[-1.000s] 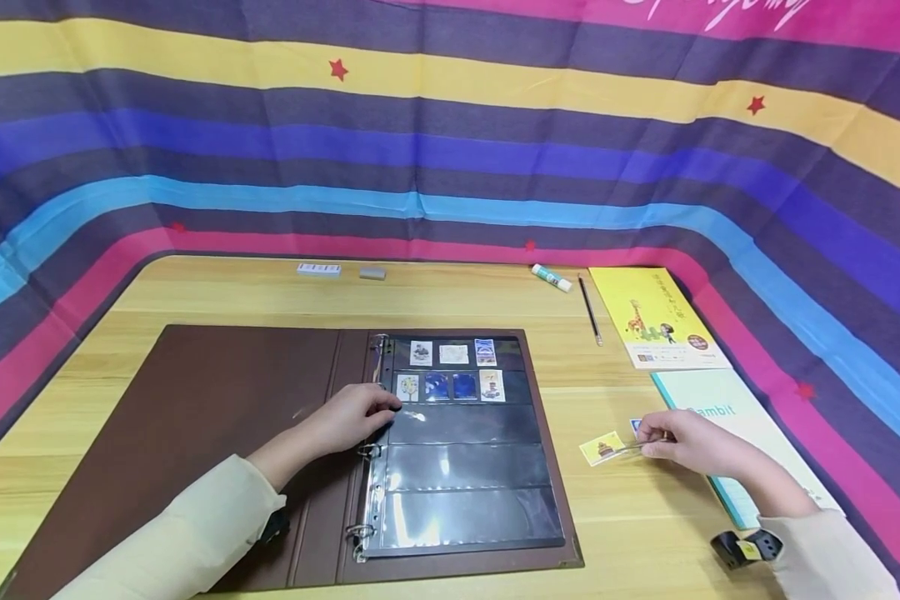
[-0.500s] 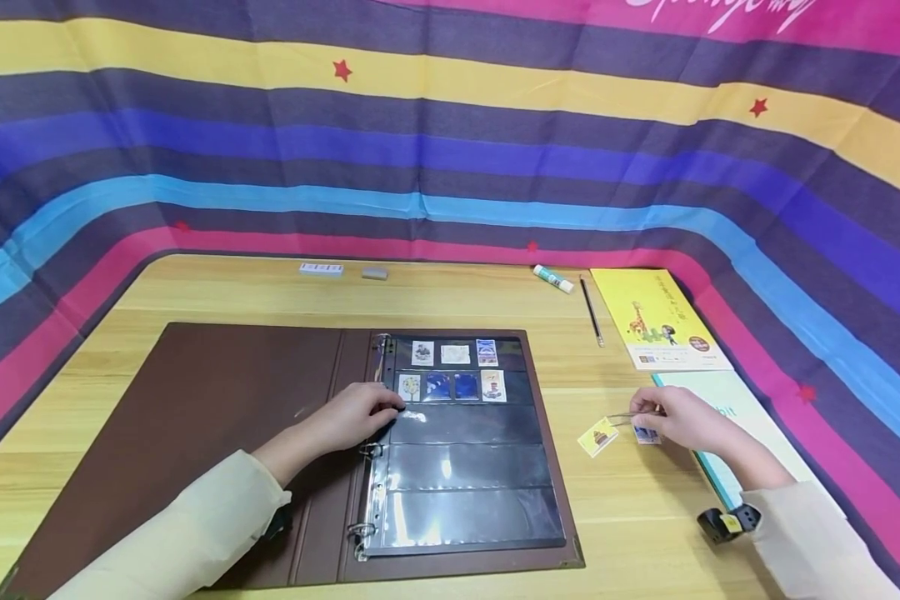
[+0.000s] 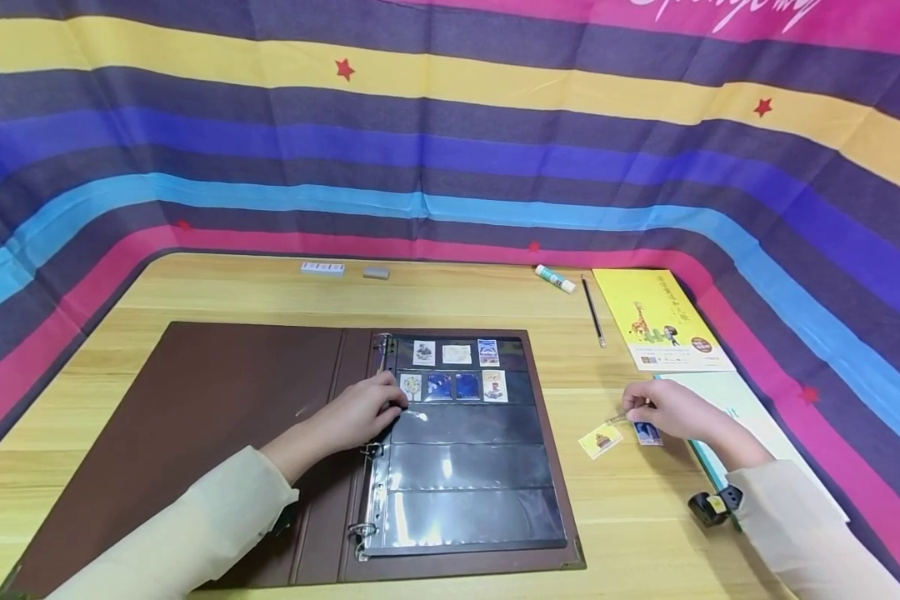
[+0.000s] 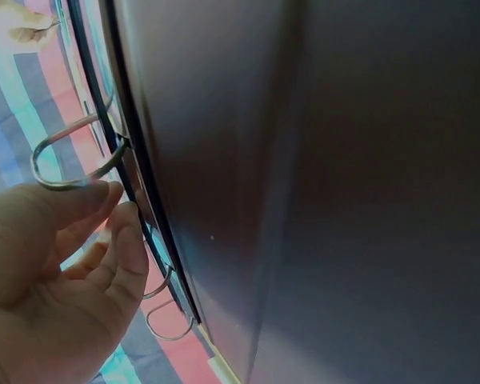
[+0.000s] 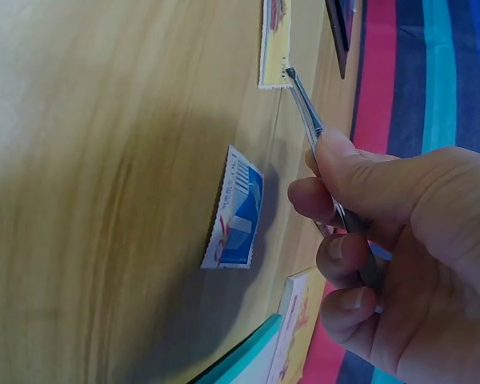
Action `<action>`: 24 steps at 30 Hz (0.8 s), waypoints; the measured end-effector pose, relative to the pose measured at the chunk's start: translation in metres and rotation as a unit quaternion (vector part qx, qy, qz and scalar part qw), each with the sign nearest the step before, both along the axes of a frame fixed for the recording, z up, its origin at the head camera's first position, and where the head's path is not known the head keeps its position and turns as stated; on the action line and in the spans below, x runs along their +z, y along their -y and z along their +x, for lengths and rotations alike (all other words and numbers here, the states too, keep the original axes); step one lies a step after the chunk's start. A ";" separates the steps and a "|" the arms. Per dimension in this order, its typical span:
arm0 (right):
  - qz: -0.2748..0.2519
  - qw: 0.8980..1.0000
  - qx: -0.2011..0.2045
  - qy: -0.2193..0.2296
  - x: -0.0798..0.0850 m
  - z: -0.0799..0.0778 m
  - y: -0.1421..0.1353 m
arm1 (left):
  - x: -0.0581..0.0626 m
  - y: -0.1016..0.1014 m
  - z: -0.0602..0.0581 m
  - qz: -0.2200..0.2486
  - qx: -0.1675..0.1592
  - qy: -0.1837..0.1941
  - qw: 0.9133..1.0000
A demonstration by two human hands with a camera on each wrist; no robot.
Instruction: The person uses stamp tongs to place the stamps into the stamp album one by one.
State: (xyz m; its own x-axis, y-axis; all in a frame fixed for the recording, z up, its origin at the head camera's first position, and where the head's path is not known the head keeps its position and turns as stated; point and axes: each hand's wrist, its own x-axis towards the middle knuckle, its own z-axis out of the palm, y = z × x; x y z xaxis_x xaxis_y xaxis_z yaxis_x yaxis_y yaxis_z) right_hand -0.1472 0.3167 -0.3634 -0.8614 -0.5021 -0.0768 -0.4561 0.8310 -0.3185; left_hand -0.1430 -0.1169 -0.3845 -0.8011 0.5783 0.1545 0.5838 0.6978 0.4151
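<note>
My left hand (image 3: pixel 357 414) lies at the inner edge of the black stamp album page (image 3: pixel 457 425), beside the metal rings (image 4: pixel 72 152). Its thumb and fingertips are bunched together there; I cannot tell whether they pinch the page. The right hand (image 3: pixel 667 408) holds metal tweezers (image 5: pixel 308 112) between thumb and curled fingers. Their tip meets a corner of the yellow stamp (image 3: pixel 600 440), which shows a brown picture. Under the right hand, a blue and white stamp (image 5: pixel 238 212) lies on the table. Several stamps (image 3: pixel 440 386) sit in the page's top two rows.
The brown binder cover (image 3: pixel 217 417) spreads open to the left. A glue stick (image 3: pixel 555 278), pencil (image 3: pixel 592 312), eraser (image 3: pixel 376 272) and small white box (image 3: pixel 322 268) lie at the back. At the right are a yellow booklet (image 3: pixel 660 325) and a pale green-edged notebook (image 3: pixel 780 442).
The right hand has moved back and slightly left, uncovering more of the blue stamp. The yellow stamp has turned and its tweezers-held end has shifted to the corner. The left hand stays put.
</note>
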 end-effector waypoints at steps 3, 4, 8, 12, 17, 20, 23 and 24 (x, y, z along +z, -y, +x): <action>0.005 1.000 -0.002 0.000 0.001 0.000 0.000 | -0.002 0.000 -0.003 0.005 -0.004 -0.005 1.000; 0.002 1.000 -0.001 -0.001 0.001 0.000 -0.001 | -0.003 0.000 -0.004 0.006 -0.005 -0.004 1.000; -0.036 0.999 0.010 -0.012 0.006 -0.003 -0.003 | -0.003 -0.001 -0.007 0.009 -0.003 0.017 1.000; -0.080 0.996 0.016 -0.030 0.016 -0.009 0.002 | -0.002 0.000 -0.010 0.011 -0.002 0.037 0.999; -0.103 0.994 -0.006 -0.039 0.032 -0.016 0.031 | -0.003 0.000 -0.013 0.026 -0.003 0.055 0.998; -0.114 0.993 -0.021 -0.036 0.037 -0.021 0.055 | -0.004 0.001 -0.014 0.048 -0.011 0.063 0.997; -0.126 0.991 -0.023 -0.043 0.036 -0.027 0.079 | -0.005 0.001 -0.015 0.068 -0.020 0.068 0.995; -0.130 0.990 -0.021 -0.044 0.035 -0.028 0.088 | -0.006 0.001 -0.015 0.073 -0.022 0.071 0.995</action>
State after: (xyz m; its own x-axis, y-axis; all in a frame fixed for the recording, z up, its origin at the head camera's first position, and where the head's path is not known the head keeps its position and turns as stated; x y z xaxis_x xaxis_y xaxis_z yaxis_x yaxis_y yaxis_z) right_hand -0.1754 0.2290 -0.3285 -0.8792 -0.4593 0.1265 -0.4587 0.7445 -0.4851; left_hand -0.1584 -0.1181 -0.3903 -0.7953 0.5930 0.1264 0.5405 0.5990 0.5908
